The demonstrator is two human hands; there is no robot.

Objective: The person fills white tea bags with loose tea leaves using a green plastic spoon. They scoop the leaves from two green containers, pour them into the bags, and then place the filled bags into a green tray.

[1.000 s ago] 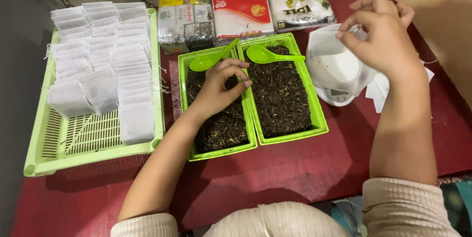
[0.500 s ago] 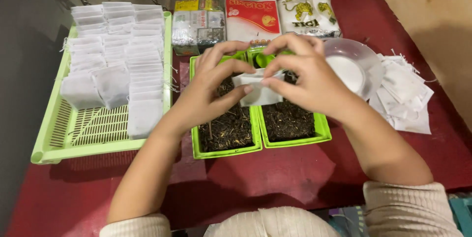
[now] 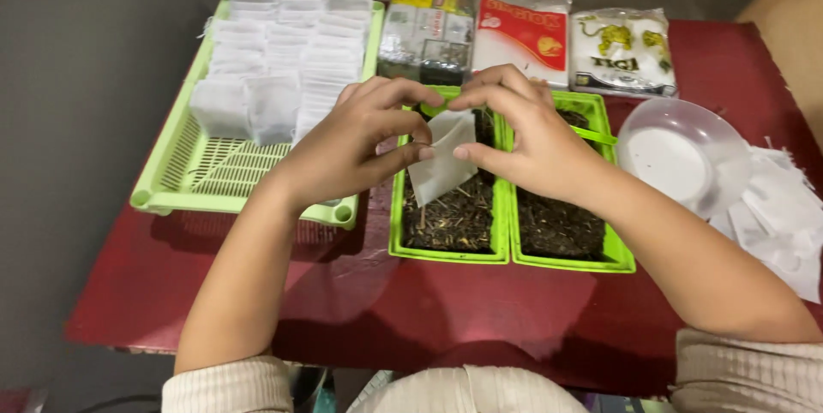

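Both hands hold one small white paper tea bag (image 3: 441,163) above the left green tray of loose dark tea (image 3: 447,218). My left hand (image 3: 353,143) pinches its left edge with thumb and fingers. My right hand (image 3: 525,132) pinches its right edge and top. The bag hangs flat and tilted between the fingertips. A second green tray of tea (image 3: 561,229) sits right beside the first, partly under my right wrist, with a green spoon (image 3: 593,134) lying in it.
A large green slotted basket (image 3: 201,175) at left holds several rows of white tea bags (image 3: 283,44). Three tea packets (image 3: 523,32) lie at the back. A clear plastic bowl (image 3: 681,160) and a heap of white bags (image 3: 784,212) sit at right on the red table (image 3: 446,310).
My right hand came from the bowl at right to the middle with a white bag. My left hand rose from the tea tray to grip it too. Both hands now hold it lower, spread flat.
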